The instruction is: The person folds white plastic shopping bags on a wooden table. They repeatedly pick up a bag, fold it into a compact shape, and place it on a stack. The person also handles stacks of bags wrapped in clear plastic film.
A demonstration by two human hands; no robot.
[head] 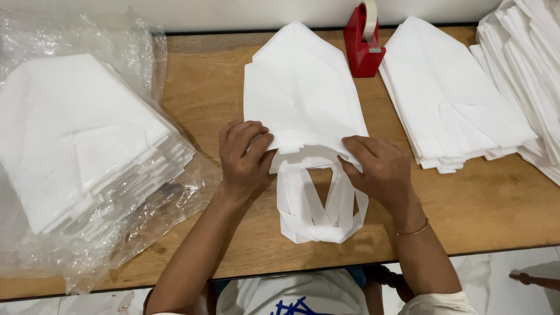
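Note:
A small stack of white fabric bags (300,93) lies in the middle of the wooden table (484,204), handles (318,210) pointing toward me. My left hand (242,157) pinches the near left edge of the stack. My right hand (376,169) presses on the near right edge, fingers bent over the fabric. Both hands sit just above the looped handles.
A pile of the same white bags (81,134) rests on clear plastic wrap (146,221) at the left. Another flat pile (449,93) lies at the right, with more bags (525,64) beyond it. A red tape dispenser (363,44) stands at the back.

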